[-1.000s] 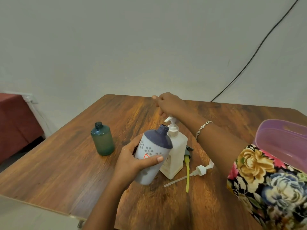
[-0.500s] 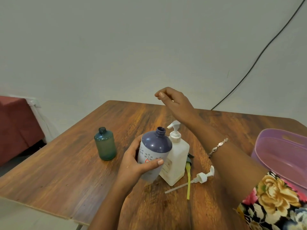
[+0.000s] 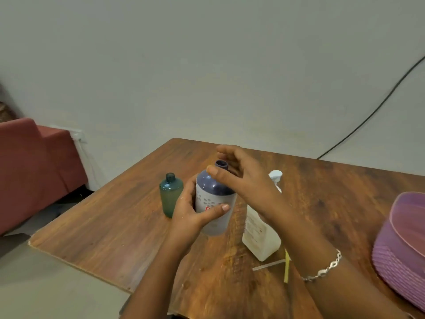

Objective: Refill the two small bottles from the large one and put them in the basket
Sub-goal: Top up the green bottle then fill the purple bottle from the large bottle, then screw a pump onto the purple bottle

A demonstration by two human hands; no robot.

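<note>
My left hand point(image 3: 193, 215) grips a grey bottle with a dark blue top point(image 3: 213, 199) and holds it upright just above the wooden table point(image 3: 110, 229). The bottle's neck is uncapped. My right hand point(image 3: 243, 180) hovers over that neck with loosely curved fingers and holds nothing. A small green bottle point(image 3: 171, 196) without a cap stands just left of my left hand. To the right stands a white pump bottle point(image 3: 259, 236), partly hidden by my right forearm. The purple basket point(image 3: 404, 245) sits at the right edge.
A yellow dip tube point(image 3: 286, 265) and a clear one point(image 3: 268, 265) lie on the table in front of the white bottle; my right arm hides their heads. A red seat point(image 3: 34, 162) stands off the table's left. A black cable point(image 3: 368, 116) runs down the wall.
My right hand came back from the far side of the table to above the blue-topped bottle's neck. My left hand raised that bottle upright. The camera shifted right and down.
</note>
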